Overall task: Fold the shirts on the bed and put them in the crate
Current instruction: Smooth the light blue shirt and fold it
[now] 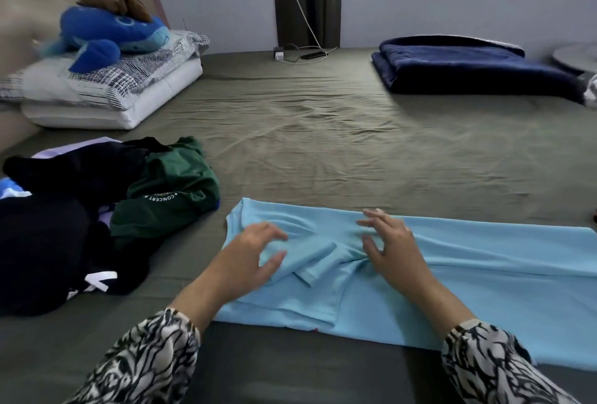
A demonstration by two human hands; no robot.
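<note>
Nearest the camera: two forearms in black-and-white patterned sleeves [151, 361] reach forward over the bed [323, 145], which is covered with an olive-green sheet. Light blue shirt [468, 281] lies flat along the near edge of the bed, running off to the right, sides already turned inward, one short sleeve [315, 263] folded across the middle. Left hand [248, 258] sits over the left end of the shirt, fingers spread and loosely curved, gripping nothing; whether the fingertips touch the cloth cannot be told. Right hand [391, 245] just beside the folded sleeve, fingers splayed and relaxed, heel of the hand on or just above the puckered fabric, nothing pinched. To the left, near the shirt but apart from it: unfolded heap of clothes [64, 226], mostly black, with a dark green shirt [174, 190] on top carrying white lettering. Farther back left: stacked pillows [106, 93] against the headboard, blue plush toy [109, 32] lying on them. Far right: folded navy blanket [468, 64]. At the far edge by the wall: a charger and cable [297, 54] under a dark curtain. No crate in view.
</note>
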